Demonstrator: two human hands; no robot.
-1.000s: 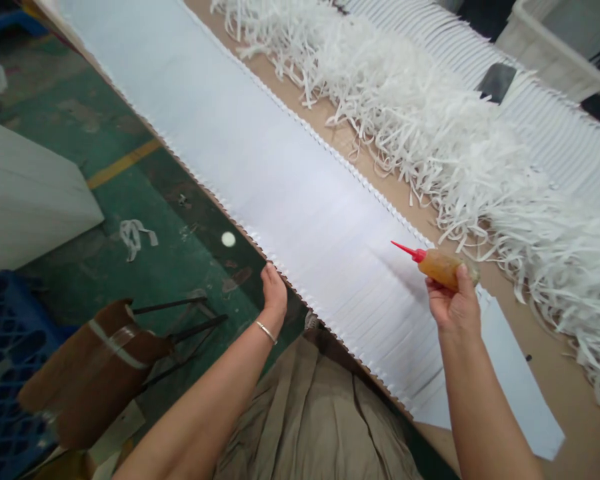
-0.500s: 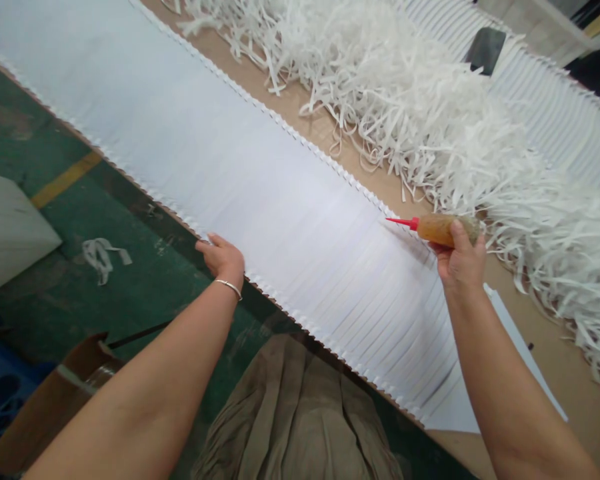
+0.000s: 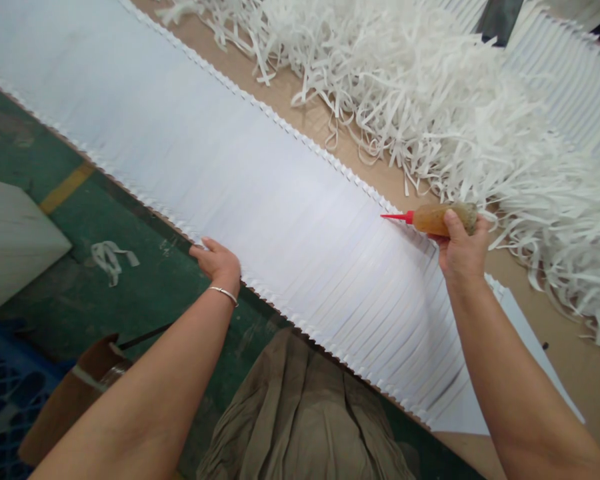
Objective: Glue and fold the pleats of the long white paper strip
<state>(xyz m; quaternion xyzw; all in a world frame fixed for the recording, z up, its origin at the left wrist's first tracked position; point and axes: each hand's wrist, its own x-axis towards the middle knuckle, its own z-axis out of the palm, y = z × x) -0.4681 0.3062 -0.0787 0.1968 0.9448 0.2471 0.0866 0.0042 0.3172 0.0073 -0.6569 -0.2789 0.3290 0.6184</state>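
A long row of overlapping white paper sheets (image 3: 220, 167) runs diagonally across a brown work surface, with small jagged white tabs along both edges. My left hand (image 3: 217, 260) is at the near edge of the row, its fingers closed around the sheet edges with the thumb on top; some fingers are hidden. In my right hand (image 3: 463, 250) is a squeeze bottle (image 3: 433, 220) of amber liquid, tilted with its red pointed nozzle toward the left. The nozzle tip is over the sheets near their far edge; I cannot tell if it touches them.
Beyond the row lies a big heap of white strips (image 3: 405, 100), with another row of sheets (image 3: 570, 87) and a dark flat object (image 3: 500, 20) behind. On the green floor are a loose strip bundle (image 3: 113, 260), a blue crate (image 3: 5, 387) and a brown roll (image 3: 65, 413).
The view has shifted slightly. My right hand has moved the bottle a little, its nozzle still over the far edge of the sheets. My left hand keeps its place at the near edge.
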